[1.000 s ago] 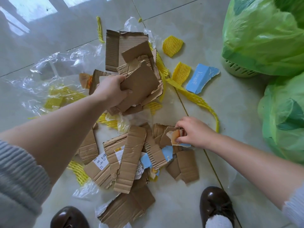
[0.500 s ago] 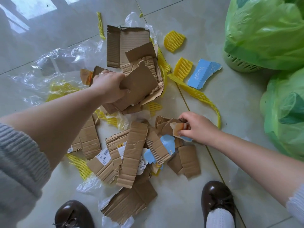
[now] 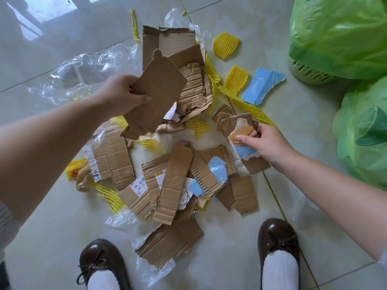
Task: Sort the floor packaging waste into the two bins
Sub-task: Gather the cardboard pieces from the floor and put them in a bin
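Note:
My left hand (image 3: 123, 95) grips a stack of torn brown cardboard pieces (image 3: 159, 88) above the floor pile. My right hand (image 3: 263, 141) pinches a printed scrap with a biscuit picture (image 3: 240, 130) together with brown cardboard bits, lifted slightly off the floor. Loose cardboard strips (image 3: 171, 185) lie scattered below both hands, mixed with yellow foam netting (image 3: 226, 45) and clear plastic film (image 3: 83, 70). Two bins lined with green bags stand at the right: one far (image 3: 339, 34), one nearer (image 3: 364, 143).
A blue torn card (image 3: 261, 86) lies near the far bin. My two brown shoes (image 3: 100, 262) (image 3: 276, 237) stand at the bottom edge of the pile. Glossy tiled floor (image 3: 52, 237) surrounds everything.
My left hand lifted its cardboard stack higher and toward me. My right hand raised the printed scrap off the pile, showing the biscuit picture.

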Demonstrator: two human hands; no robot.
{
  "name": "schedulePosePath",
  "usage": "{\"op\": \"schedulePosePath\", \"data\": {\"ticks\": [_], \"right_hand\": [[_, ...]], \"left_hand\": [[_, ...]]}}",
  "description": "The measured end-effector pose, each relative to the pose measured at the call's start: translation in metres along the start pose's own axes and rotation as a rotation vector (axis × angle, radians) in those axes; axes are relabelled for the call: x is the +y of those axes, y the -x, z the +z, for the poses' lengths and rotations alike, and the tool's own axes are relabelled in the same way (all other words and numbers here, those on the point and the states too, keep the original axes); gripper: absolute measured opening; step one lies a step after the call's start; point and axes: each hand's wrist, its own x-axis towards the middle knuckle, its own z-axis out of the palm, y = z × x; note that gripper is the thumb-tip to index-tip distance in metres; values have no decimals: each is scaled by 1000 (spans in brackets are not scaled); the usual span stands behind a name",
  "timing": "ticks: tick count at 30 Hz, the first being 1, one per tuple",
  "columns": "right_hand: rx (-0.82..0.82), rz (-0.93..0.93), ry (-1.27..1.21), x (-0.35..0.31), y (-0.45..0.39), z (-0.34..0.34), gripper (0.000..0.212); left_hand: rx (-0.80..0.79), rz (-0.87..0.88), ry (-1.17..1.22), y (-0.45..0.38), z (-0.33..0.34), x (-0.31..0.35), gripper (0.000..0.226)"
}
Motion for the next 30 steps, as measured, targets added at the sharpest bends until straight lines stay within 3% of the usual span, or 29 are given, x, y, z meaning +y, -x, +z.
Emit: {"op": "schedulePosePath", "data": {"ticks": [7,9,11,14,18,20,25,30], "right_hand": [[-72,123,-195,4,21,22,7],[-129,196,-235,7,25,33,8],[-155,254,-182,9,28,45,29],[-191,279,-56,6,30,61,34],[-199,268,16,5,30,77,24],[-193,252,40,6,31,84,15],[-147,232,105,10,32,102,29],[-81,134,245,11,34,106,28]], "left_hand": [[-200,-275,739,53,-18,-11,16],[-286,-329,898,73,-8,-24,30],[-331,-393,1012,93,10,-37,43],[-412,-522,1160,122,41,-46,44],[-500,-673,1099,148,72,-49,38],[-421,-694,946,154,83,-45,30],[-184,-629,786,157,101,-36,20],[-127,-587,752,159,110,-38,18]]}}
